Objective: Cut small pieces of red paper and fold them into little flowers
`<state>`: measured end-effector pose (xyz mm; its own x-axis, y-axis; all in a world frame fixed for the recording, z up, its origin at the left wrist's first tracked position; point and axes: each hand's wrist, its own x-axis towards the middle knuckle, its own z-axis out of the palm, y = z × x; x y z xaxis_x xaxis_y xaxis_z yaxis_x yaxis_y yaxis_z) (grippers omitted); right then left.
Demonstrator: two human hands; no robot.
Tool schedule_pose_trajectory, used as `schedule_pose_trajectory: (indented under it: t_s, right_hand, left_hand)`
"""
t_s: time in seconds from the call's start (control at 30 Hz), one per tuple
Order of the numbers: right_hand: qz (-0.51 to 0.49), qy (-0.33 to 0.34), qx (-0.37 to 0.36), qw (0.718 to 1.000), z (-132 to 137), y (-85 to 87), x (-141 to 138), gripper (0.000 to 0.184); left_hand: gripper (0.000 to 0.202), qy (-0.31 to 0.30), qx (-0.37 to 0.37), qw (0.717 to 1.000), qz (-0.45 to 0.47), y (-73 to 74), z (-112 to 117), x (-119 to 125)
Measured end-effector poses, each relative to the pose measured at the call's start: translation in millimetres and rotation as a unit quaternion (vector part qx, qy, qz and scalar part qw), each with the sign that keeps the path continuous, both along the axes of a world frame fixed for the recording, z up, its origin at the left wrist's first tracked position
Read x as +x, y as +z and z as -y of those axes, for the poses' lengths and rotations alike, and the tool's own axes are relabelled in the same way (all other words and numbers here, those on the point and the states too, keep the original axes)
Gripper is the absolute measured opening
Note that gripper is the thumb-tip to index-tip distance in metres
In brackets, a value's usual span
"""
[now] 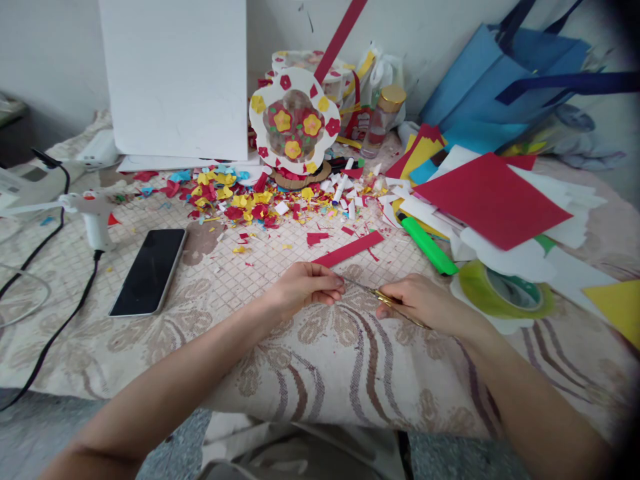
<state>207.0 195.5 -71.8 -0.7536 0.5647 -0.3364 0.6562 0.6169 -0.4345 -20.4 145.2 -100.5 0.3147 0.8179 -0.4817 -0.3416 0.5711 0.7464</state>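
Note:
My right hand (417, 300) grips a small pair of scissors with gold handles (387, 300). The thin blades point left and reach the fingertips of my left hand (313, 287). Those left fingers are pinched together, and whatever is between them is too small or hidden to make out. Just beyond the left hand, a red paper strip (353, 249) lies on the patterned tablecloth (320, 360). Further back stands a white flower-shaped frame (326, 143) decorated with red and yellow paper flowers.
Colourful paper scraps (240, 200) are heaped at the back. On the left are a black-screened phone (149, 272) and a white glue gun (95, 220) with its cord. To the right lie a green cutter (425, 243), a tape roll (505, 293), red paper (493, 200) and a blue bag (500, 80).

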Motion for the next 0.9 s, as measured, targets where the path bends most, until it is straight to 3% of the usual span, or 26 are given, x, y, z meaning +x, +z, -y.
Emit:
schedule_pose_trajectory:
  t_s: [0.27, 0.43, 0.77, 0.9]
  right_hand:
    - [-0.006, -0.026, 0.007, 1.0, 1.2, -0.4, -0.9, 0.037]
    - [-0.071, -0.012, -0.011, 0.997, 4.5, 5.6, 1.2, 0.024]
    - [-0.125, 0.016, -0.162, 0.979, 3.7, -1.2, 3.9, 0.045]
    - [-0.089, 0.0, -0.149, 0.985, 4.0, -3.7, 0.9, 0.048]
  left_hand:
    - [0.012, 0.028, 0.044, 0.999, 0.003, 2.4, -0.3, -2.9]
    - [0.008, 0.063, 0.035, 0.997, 0.008, 6.9, -2.6, -4.8]
    - [0.006, 0.085, 0.014, 0.996, -0.015, 6.3, -6.5, -11.1]
    - [0.007, 0.075, 0.015, 0.997, -0.017, 7.4, -5.7, -11.2]
